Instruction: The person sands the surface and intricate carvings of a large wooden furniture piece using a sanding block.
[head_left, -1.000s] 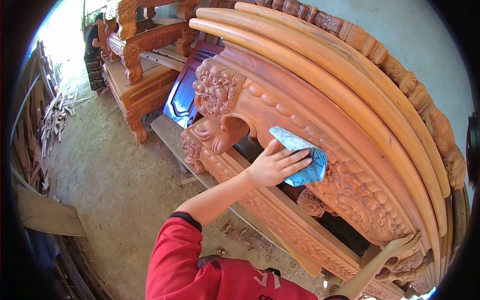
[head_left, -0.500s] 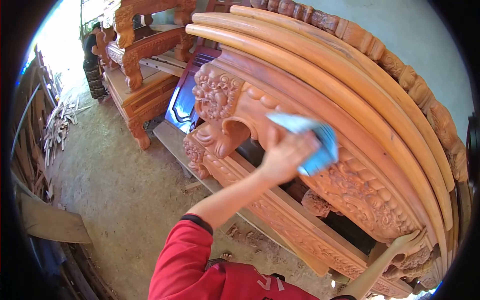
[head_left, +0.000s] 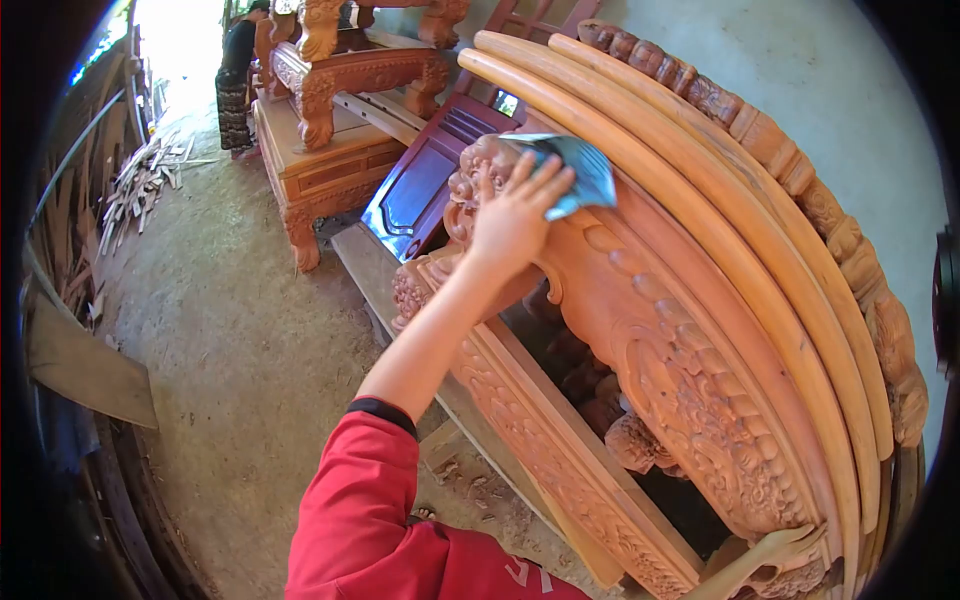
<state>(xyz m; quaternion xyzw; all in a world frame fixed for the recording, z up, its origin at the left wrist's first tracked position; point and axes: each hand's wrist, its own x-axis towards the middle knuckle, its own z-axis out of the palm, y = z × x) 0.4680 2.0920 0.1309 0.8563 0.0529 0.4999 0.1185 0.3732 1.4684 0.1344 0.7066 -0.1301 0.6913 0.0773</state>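
Head view: left hand shifting the blue-grey sheet to the scrolled end of the carved panel

Your left hand (head_left: pixel 510 225) is now reaching toward the far end of the carved panel (head_left: pixel 610 275). Half a second ago it was passing over the middle stretch, blurring with speed. The blue-grey sheet (head_left: pixel 588 168) is now lying across the upper edge, beside the scrolled corner (head_left: pixel 467 190) and just below the curved rails (head_left: pixel 700 205). The contact area is therefore changing: the middle relief is showing uncovered, and the sheet is partly covering the end carving.

State of the left fingers (head_left: pixel 548 183): they are spreading slightly apart and pressing flat on the sheet, holding it against the wood. Its right side is standing out past them in a bent flap. You are keeping the thumb where I cannot make it out with certainty.

Your right hand (head_left: pixel 785 548) is resting at the panel's near end, about where it was resting before. Its fingers are lying over the edge; whether they are gripping or only leaning, I cannot tell.

The view itself is swinging, so the whole piece is appearing farther right. A lower carved beam (head_left: pixel 520 400) is running alongside, a dark gap separating it from the panel. A glossy dark panel (head_left: pixel 425 190) is leaning behind the corner. Another person (head_left: pixel 235 75) is standing well apart, beside the stacked furniture (head_left: pixel 330 165).
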